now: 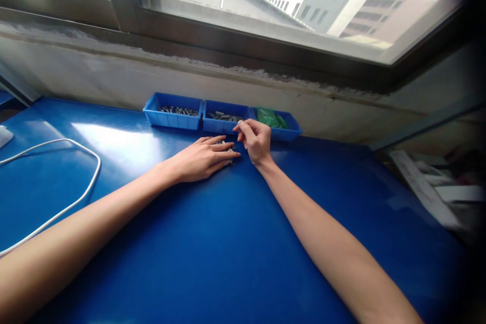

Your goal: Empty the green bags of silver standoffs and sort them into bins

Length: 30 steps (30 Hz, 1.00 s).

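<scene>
My left hand (205, 158) lies flat on the blue tabletop with its fingers spread. Under and between those fingers show a few small metal pieces (230, 149), too covered to name. My right hand (256, 140) is raised just in front of the bins, its fingers curled into a pinch; what it holds, if anything, is hidden. Close behind it stands the middle blue bin (212, 124) with grey metal pieces inside. The left blue bin (172, 120) holds many small metal parts. A green bag (271, 117) lies in the right blue bin (291, 133).
A white cable (94, 174) loops across the left of the blue table (212, 263). A white object (4, 135) sits at the far left edge. Behind the bins run a wall and a window frame (228, 38). Blurred items (455, 193) stand at the right, beyond the table.
</scene>
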Available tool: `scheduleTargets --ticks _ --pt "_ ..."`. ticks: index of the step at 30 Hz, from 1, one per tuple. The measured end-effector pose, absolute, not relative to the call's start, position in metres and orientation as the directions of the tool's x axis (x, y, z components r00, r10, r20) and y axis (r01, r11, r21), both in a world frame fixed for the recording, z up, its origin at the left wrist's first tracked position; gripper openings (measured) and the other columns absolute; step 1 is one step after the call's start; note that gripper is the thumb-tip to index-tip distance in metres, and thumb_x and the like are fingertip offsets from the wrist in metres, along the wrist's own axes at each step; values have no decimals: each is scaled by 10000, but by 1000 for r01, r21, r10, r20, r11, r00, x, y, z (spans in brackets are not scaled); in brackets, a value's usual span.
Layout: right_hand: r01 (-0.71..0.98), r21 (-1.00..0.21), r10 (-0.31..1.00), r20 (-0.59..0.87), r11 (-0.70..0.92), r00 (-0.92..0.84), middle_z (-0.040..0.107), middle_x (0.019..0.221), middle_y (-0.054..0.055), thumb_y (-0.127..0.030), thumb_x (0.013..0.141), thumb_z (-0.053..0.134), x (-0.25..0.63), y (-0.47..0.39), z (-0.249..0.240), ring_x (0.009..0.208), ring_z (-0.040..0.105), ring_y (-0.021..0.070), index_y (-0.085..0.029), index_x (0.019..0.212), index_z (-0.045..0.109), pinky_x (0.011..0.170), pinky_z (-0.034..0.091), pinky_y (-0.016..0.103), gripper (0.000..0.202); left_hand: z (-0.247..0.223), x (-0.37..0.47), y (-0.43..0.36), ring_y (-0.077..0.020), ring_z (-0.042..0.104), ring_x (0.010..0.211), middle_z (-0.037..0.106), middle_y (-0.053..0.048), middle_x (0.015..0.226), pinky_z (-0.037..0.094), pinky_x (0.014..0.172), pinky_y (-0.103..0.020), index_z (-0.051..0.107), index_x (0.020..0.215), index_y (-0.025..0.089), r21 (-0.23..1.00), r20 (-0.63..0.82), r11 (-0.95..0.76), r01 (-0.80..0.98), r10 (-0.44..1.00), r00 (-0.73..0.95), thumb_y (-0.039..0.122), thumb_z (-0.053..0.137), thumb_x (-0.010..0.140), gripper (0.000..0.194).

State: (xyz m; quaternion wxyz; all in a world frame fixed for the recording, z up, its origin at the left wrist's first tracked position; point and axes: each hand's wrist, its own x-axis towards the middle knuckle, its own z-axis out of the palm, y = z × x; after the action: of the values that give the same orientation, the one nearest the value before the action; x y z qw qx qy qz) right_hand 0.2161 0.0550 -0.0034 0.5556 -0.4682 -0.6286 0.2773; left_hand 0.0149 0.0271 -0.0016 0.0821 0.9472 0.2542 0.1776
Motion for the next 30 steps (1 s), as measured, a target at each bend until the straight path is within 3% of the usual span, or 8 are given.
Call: scheduleTargets --ticks 5,10,15,20,24,26,30 --pt "272 -865 894 447 421 37 572 541 -7 -447 901 614 219 56 -5 493 527 118 -191 706 704 461 370 236 335 -6 0 39 -279 525 1374 648 -73 1395 436 1133 -448 630 1389 295 239 360 -835 495 550 754 295 388 1058 411" --pt "256 -863 890 455 436 17 578 539 -5 -422 906 615 218 56 -4 481 513 110 -185 703 712 459 359 236 327 -7 -5 39 -289 604 1275 714 -77 1286 503 1050 -443 698 1308 267 231 396 -817 528 575 716 253 394 1045 402" --pt "268 -869 899 438 416 24 576 533 -1 -449 891 621 216 55 -2 476 514 115 -187 684 703 444 351 241 344 -9 -3 37 -245 687 1133 743 -99 1204 535 995 -357 736 1231 226 363 451 -781 508 624 637 266 503 1008 325" --pt "269 -867 899 438 418 15 578 540 -1 -441 897 614 217 55 -1 475 510 114 -189 693 707 441 344 242 337 -11 -5 40 -240 683 1064 746 -110 1146 533 971 -365 749 1152 189 424 496 -758 496 652 573 289 602 967 257" --pt "287 -865 901 433 413 7 587 552 3 -458 898 611 217 55 -2 480 516 117 -191 701 707 441 351 244 346 -7 -7 37 -271 606 1085 690 -118 1127 515 954 -408 749 1067 192 316 549 -738 596 654 519 338 690 908 224" --pt "288 -865 902 431 412 5 588 554 4 -454 898 609 217 55 -2 486 519 118 -191 706 711 440 349 244 341 -6 -9 35 -253 602 1006 659 -104 1065 518 894 -384 743 1017 193 298 530 -721 626 670 519 363 698 899 212" --pt "274 -870 904 428 411 2 585 545 2 -429 892 614 216 54 -2 482 516 117 -189 693 708 439 345 243 325 -5 -10 32 -167 610 780 644 -63 955 497 750 -295 734 1002 177 390 473 -699 600 711 521 340 655 928 196"
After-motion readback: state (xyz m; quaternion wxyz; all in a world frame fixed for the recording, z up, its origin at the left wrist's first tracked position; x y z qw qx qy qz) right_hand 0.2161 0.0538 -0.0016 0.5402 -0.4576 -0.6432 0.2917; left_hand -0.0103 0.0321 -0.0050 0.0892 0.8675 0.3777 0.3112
